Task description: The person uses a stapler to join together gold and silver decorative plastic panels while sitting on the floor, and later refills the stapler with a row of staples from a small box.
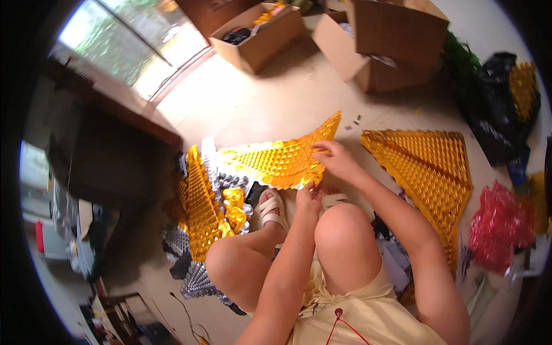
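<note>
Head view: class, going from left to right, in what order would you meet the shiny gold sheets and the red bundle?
Left gold sheet → held gold sheet → right gold sheet → red bundle.

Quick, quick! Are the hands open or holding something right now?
Left hand: closed, holding the gold sheet by its lower edge.
Right hand: partly curled at the sheet's right edge; can't tell if it grips.

I see a brown box (276, 43) and a bigger box (399, 31) on the floor (230, 106). On my right, a black bag (495, 138) lies near shiny red plastic (499, 230).
</note>
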### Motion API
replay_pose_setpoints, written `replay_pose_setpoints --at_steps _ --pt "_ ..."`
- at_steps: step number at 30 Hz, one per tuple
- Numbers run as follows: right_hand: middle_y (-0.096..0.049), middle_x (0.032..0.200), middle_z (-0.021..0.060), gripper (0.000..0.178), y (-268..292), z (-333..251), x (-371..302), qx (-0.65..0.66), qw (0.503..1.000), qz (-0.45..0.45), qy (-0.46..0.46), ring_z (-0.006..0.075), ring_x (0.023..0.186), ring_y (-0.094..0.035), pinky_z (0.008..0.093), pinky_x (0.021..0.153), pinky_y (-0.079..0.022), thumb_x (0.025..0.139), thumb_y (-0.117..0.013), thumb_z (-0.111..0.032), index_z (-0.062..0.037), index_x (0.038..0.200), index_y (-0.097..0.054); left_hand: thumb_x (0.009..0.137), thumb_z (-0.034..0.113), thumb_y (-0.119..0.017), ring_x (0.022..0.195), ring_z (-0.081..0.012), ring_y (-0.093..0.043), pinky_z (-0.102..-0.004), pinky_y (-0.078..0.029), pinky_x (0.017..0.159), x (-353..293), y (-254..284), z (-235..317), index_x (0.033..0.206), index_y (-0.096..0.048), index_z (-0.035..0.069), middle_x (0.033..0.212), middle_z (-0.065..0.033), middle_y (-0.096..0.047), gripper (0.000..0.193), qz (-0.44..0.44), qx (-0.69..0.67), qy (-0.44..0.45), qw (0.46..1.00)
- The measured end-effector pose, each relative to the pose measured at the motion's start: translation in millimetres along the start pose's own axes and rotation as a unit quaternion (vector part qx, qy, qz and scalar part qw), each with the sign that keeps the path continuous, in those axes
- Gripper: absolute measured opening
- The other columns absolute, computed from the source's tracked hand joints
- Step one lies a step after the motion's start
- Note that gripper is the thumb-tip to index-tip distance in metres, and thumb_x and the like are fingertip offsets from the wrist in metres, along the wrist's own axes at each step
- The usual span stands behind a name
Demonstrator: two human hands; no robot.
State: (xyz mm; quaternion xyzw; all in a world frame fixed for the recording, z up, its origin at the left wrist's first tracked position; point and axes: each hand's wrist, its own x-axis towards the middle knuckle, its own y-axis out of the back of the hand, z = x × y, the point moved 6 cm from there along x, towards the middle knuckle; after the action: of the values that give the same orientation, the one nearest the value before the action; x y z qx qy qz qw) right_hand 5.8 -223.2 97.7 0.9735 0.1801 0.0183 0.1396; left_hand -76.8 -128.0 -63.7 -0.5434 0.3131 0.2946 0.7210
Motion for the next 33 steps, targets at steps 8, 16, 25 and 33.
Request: replay_pose_setpoints --at_steps 8,16,25,33 --pt "-0.057 0.109 0.0114 0.03 -43 -224 -127 0.298 0.799 -0.419 0.312 0.0159 0.096 -0.057 0.0287 0.083 -0.048 0.087 -0.062 -0.017 0.0009 0.111 -0.058 0.085 -0.001 -0.054 0.095 -0.0256 -0.058 -0.0396 -0.052 0.089 26 53 6 0.114 -0.047 0.004 0.104 -0.0115 -0.058 0.03 0.065 0.051 0.033 0.996" --pt "-0.057 0.108 0.0108 0.028 -14 -228 -168 0.248 0.817 -0.419 0.309 0.0156 0.095 -0.057 0.0284 0.082 -0.047 0.087 -0.061 -0.015 0.0007 0.11 -0.057 0.087 0.001 -0.052 0.096 -0.0289 -0.06 -0.041 -0.052 0.09 41 49 -50 0.109 -0.048 -0.001 0.103 -0.0142 -0.06 0.022 0.009 0.032 0.118 0.992" --pt "-0.057 0.106 0.0101 0.026 -12 -237 -197 0.231 0.837 -0.395 0.301 0.0153 0.094 -0.057 0.0282 0.082 -0.047 0.087 -0.061 -0.014 0.0004 0.109 -0.057 0.086 0.001 -0.052 0.094 -0.0288 -0.059 -0.0433 -0.053 0.086 68 92 -36 0.112 -0.048 0.004 0.107 -0.0128 -0.058 0.027 -0.016 0.108 0.128 0.986" --pt "-0.058 0.104 0.0094 0.025 -17 -249 -222 0.204 0.861 -0.353 0.303 0.0151 0.093 -0.057 0.0279 0.082 -0.047 0.087 -0.06 -0.012 0.0001 0.108 -0.057 0.084 0.004 -0.055 0.091 -0.0277 -0.061 -0.0411 -0.055 0.079 64 86 -32 0.111 -0.051 0.007 0.103 -0.0126 -0.06 0.027 -0.054 0.133 0.127 0.981"
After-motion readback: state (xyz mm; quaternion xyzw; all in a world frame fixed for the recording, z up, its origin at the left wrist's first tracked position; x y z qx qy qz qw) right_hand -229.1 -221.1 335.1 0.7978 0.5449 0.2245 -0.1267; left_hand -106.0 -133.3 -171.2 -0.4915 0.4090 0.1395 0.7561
